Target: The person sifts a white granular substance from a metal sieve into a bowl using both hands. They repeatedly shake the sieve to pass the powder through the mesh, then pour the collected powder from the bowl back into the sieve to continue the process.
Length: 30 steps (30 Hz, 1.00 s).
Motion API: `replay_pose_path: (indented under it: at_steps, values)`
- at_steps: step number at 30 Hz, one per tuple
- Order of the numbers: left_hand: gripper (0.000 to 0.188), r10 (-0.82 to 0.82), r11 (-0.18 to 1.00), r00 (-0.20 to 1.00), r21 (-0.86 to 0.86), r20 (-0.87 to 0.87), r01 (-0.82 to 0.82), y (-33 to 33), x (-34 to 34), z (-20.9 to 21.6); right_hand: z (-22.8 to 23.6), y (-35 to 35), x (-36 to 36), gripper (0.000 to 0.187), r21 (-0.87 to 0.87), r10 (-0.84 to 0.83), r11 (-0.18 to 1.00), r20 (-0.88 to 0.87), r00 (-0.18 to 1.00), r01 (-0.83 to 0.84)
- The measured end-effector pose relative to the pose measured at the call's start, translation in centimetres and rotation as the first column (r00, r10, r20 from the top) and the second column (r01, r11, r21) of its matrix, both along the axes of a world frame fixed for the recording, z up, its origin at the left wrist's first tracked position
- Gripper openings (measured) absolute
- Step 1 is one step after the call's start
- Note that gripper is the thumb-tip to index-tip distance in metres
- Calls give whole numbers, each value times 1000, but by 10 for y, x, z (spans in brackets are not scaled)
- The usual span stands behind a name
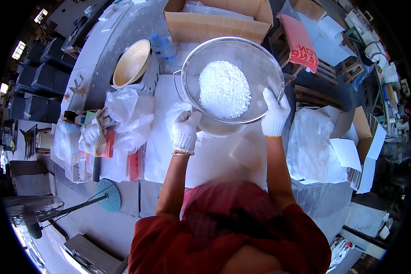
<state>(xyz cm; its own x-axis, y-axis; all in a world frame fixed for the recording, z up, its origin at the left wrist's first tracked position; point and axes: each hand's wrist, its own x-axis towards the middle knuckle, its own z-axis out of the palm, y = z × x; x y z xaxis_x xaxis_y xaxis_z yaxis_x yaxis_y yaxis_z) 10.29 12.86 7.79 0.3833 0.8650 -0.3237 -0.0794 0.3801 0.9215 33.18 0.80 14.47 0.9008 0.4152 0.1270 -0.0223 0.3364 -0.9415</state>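
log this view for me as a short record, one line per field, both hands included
main object: round mesh sieve, single wire handle visible on its left
contents: mound of white powder
left hand: white knit glove, fingers curled by the near left rim, grip unclear
right hand: white knit glove, gripping the right rim
left of sieve: cream bowl, tilted
beyond sieve: open cardboard box
right side: clear plastic bag
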Motion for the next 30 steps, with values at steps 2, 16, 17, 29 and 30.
replay_pose_path:
  at_steps: [2,16,17,29,30]
  values:
    - [20,3,1000,999,-9,34,-2,-4,-5,-9,2,-4,-5,40,8,-17,1000,33,999,17]
    - [19,66,998,986,0,152,-67,-30,-5,26,21,-22,-16,48,-40,-84,995,172,982,92]
    - [19,65,998,988,10,143,-67,-31,-5,30,22,-22,-17,48,-26,-95,995,176,980,101]
    - [20,47,991,995,123,88,-57,-28,-1,44,39,-24,-20,47,82,-102,992,115,988,93]
    - [20,49,990,995,131,90,-60,-29,1,49,38,-26,-18,49,75,-98,993,114,989,90]
